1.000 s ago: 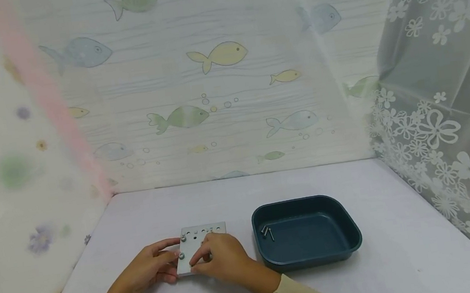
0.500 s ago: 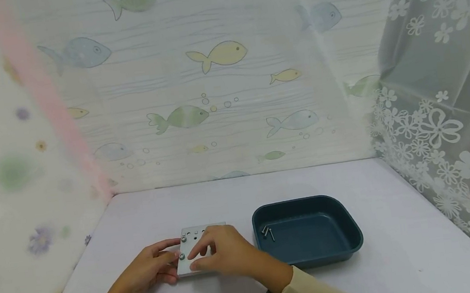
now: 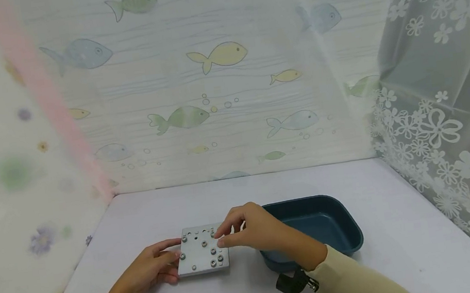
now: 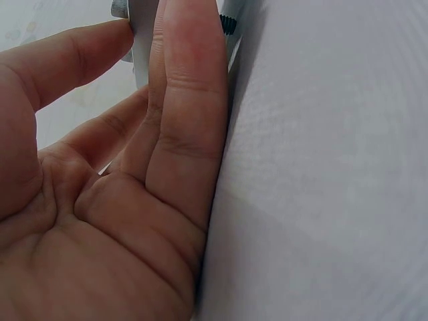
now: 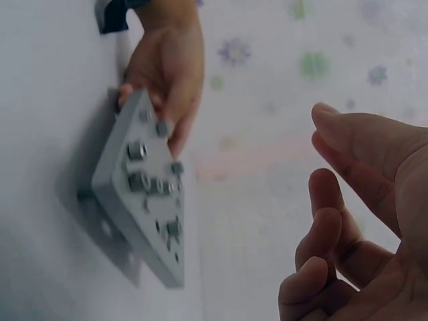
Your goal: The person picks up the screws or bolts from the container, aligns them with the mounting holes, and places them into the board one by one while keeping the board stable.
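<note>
A light metal plate (image 3: 197,256) with holes carries several socket-head screws (image 3: 204,243) standing in its upper face. My left hand (image 3: 155,266) holds the plate by its left edge, thumb at the upper side and other fingers lower down. In the left wrist view, a dark threaded screw end (image 4: 229,25) pokes out below the plate. Just above and right of the plate's right edge, my right hand (image 3: 254,227) hovers with loosely bent fingers. The right wrist view shows nothing between its thumb (image 5: 374,140) and fingers.
A dark blue tray (image 3: 315,227) stands right of the plate. My right hand and forearm cover its left part. White cloth covers the table (image 3: 244,292), and a fish-patterned curtain (image 3: 233,132) hangs behind it.
My right hand has lifted off the plate's lower left and moved right toward the tray, uncovering a small screw there and several others. My left hand has stayed put.
</note>
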Demonstrator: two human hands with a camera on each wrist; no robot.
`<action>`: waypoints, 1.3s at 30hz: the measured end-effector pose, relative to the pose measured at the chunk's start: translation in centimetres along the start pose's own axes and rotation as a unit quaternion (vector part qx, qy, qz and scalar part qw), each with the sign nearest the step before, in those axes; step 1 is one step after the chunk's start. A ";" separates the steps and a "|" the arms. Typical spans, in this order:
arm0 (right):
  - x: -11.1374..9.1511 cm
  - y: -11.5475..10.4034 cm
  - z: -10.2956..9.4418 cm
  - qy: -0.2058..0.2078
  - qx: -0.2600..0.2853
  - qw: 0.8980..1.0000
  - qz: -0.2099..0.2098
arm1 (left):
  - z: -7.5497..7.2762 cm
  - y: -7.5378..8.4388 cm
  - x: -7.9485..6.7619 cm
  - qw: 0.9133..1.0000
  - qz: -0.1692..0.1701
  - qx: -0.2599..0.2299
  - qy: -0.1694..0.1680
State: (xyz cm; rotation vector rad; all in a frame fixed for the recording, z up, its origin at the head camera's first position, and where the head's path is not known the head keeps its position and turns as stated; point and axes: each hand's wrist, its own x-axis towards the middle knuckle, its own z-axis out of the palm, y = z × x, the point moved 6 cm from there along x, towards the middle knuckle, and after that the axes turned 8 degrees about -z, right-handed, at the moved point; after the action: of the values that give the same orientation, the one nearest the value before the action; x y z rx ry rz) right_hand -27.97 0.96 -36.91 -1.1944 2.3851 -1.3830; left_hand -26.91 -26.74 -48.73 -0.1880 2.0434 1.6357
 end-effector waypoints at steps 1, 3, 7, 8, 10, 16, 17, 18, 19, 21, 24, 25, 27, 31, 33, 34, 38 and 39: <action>-0.2 0.2 -0.5 -0.001 0.001 1.000 0.003 | 0.0 0.0 0.0 1.000 0.001 0.000 0.000; -0.6 0.7 -1.5 -0.004 0.008 1.000 0.007 | 0.0 0.1 0.0 1.000 0.001 0.000 -0.001; -1.4 2.2 -3.0 -0.019 0.025 0.999 0.018 | 0.0 0.1 0.0 1.000 -0.001 -0.004 -0.003; -1.7 2.6 -3.4 -0.024 0.032 0.999 0.023 | 0.0 0.0 0.0 1.000 -0.002 -0.005 -0.005; -2.2 3.3 -4.2 -0.035 0.041 0.998 0.033 | 0.0 0.0 0.1 1.000 -0.002 -0.006 -0.009; -3.4 5.2 -6.7 -0.065 0.085 0.993 0.038 | 0.1 0.0 0.1 1.000 -0.001 -0.004 -0.006; -3.6 5.6 -7.0 -0.071 0.091 0.993 0.039 | 0.1 0.0 0.0 1.000 -0.001 -0.004 -0.006; -3.7 6.0 -7.4 -0.077 0.094 0.992 0.040 | 0.1 0.0 0.0 1.000 -0.002 -0.004 -0.006; -3.9 6.4 -7.7 -0.082 0.097 0.991 0.043 | 0.1 0.0 0.0 1.000 -0.002 -0.005 -0.005; -4.1 7.2 -8.3 -0.090 0.097 0.990 0.050 | 0.1 0.0 0.0 1.000 -0.004 -0.005 -0.003; -4.3 8.5 -9.0 -0.104 0.096 0.988 0.059 | 0.0 0.1 -0.1 1.000 -0.007 -0.006 0.000; -4.3 9.0 -9.1 -0.108 0.093 0.988 0.064 | 0.0 0.1 -0.1 1.000 -0.007 -0.006 0.000; -4.5 9.8 -9.3 -0.120 0.089 0.986 0.069 | 0.1 0.1 -0.2 1.000 -0.007 -0.006 0.000; -4.5 11.2 -9.0 -0.143 0.081 0.983 0.085 | 0.0 0.0 -0.2 1.000 -0.004 -0.007 -0.003; -4.5 11.9 -8.6 -0.153 0.074 0.981 0.094 | 0.0 0.0 -0.3 1.000 -0.002 -0.008 -0.005; -4.5 12.2 -8.5 -0.156 0.070 0.980 0.100 | 0.0 0.0 -0.2 1.000 -0.001 -0.008 -0.006; -4.5 12.9 -7.8 -0.167 0.056 0.977 0.116 | 0.0 0.0 -0.2 1.000 0.000 -0.007 -0.006; -4.4 13.0 -7.7 -0.169 0.053 0.977 0.119 | 0.0 0.0 -0.2 1.000 -0.001 -0.007 -0.004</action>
State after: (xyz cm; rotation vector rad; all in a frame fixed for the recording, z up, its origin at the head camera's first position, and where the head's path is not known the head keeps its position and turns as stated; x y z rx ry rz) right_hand -35.94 12.64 -43.79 -0.9863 2.1085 -1.1174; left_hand -26.80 -26.78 -48.62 -0.1870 2.0268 1.6469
